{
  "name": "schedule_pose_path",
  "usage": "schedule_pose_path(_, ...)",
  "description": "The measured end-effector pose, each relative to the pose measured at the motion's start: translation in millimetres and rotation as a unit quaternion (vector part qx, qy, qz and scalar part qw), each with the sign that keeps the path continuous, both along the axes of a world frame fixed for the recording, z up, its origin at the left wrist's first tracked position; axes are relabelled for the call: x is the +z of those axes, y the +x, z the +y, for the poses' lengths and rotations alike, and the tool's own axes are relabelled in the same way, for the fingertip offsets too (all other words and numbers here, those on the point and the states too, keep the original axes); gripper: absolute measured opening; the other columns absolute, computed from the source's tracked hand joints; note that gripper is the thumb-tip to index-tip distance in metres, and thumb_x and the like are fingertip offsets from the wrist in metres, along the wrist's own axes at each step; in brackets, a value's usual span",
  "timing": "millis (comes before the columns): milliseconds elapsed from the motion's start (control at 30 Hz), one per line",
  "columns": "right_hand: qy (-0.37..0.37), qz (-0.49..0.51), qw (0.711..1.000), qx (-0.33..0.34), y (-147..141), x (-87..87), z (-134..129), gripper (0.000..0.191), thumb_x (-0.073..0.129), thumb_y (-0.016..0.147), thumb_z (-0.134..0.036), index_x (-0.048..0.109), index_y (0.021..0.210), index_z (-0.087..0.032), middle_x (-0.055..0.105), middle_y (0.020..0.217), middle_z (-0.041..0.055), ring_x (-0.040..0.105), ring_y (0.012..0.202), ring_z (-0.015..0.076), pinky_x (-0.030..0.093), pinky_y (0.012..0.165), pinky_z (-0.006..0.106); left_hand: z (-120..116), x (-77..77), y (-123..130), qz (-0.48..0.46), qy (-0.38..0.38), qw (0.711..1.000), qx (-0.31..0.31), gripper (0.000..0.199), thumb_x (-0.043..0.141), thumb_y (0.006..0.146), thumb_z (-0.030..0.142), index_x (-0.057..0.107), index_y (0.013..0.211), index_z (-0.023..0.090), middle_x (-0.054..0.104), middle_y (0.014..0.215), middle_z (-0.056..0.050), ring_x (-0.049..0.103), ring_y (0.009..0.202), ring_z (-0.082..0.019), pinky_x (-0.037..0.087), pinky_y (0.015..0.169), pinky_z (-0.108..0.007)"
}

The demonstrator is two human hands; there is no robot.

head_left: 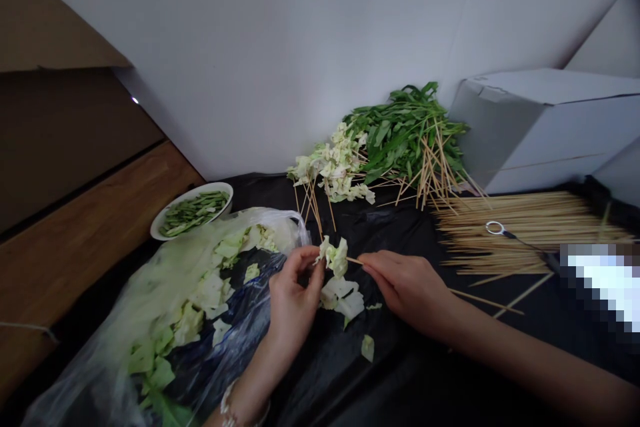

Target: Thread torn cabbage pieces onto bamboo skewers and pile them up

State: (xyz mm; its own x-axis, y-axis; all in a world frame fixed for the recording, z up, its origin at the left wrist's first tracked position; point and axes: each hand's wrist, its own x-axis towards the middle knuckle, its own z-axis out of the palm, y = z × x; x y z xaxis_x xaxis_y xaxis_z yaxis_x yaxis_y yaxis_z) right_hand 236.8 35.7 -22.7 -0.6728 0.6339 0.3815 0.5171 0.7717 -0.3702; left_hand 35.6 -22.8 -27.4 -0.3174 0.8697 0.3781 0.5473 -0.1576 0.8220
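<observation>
My left hand (293, 293) pinches a small bunch of pale cabbage pieces (334, 255) at its fingertips. My right hand (407, 287) grips a thin bamboo skewer (487, 302) whose tip pokes into those pieces, its long end trailing out to the right. Loose cabbage bits (343, 298) lie on the black sheet (395, 367) just below both hands. A clear plastic bag (165, 320) of cut cabbage lies open at the left, next to my left wrist.
At the back lie skewered cabbage (333, 167) and skewered green leaves (405, 137). A pile of bare skewers (525, 230) with scissors (505, 232) sits at right. A white bowl of green stems (193, 210) stands left. A white box (545, 127) is behind.
</observation>
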Motion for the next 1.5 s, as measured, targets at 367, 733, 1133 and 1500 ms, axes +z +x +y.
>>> schedule_pose_path(367, -0.017, 0.085, 0.996, -0.038, 4, 1.1, 15, 0.028, 0.038, 0.098, -0.023, 0.066, 0.104, -0.019, 0.072, 0.092, 0.0055, 0.068, 0.081, 0.0170, 0.051, 0.076, 0.028, 5, 2.7, -5, 0.062, -0.106, 0.987, -0.105, 0.020, 0.069, 0.081, 0.028, 0.061, 0.098, 0.022, 0.070, 0.092, -0.004, 0.067, 0.085, -0.021, 0.052, 0.075, -0.035)
schedule_pose_path(733, -0.025, 0.084, 0.996, -0.033, 4, 2.0, 14, 0.028, 0.039, 0.099, -0.023, 0.066, 0.103, -0.019, 0.072, 0.095, 0.0065, 0.068, 0.085, 0.0180, 0.051, 0.080, 0.031, 5, 0.9, -4, 0.197, -0.108, 0.966, -0.130, 0.016, 0.061, 0.086, 0.024, 0.069, 0.100, 0.022, 0.073, 0.099, -0.006, 0.067, 0.093, -0.023, 0.050, 0.085, -0.036)
schedule_pose_path(1133, -0.029, 0.090, 0.995, -0.020, 3, 4.9, 10, 0.029, 0.039, 0.098, -0.023, 0.066, 0.104, -0.019, 0.072, 0.095, 0.0067, 0.068, 0.086, 0.0181, 0.052, 0.079, 0.031, 14, 13.4, -11, -0.506, -0.179, 0.842, -0.053, 0.015, 0.062, 0.089, 0.028, 0.062, 0.082, 0.014, 0.077, 0.086, -0.012, 0.073, 0.068, -0.013, 0.057, 0.065, -0.020)
schedule_pose_path(1500, -0.014, 0.039, 0.999, -0.004, 2, 1.9, 6, 0.029, 0.039, 0.098, -0.023, 0.067, 0.105, -0.020, 0.072, 0.094, 0.0068, 0.068, 0.087, 0.0170, 0.051, 0.078, 0.027, 12, 14.2, -12, -0.495, -0.090, 0.863, -0.045, 0.025, 0.085, 0.064, 0.026, 0.068, 0.078, 0.017, 0.075, 0.083, 0.000, 0.070, 0.077, -0.011, 0.058, 0.077, -0.021)
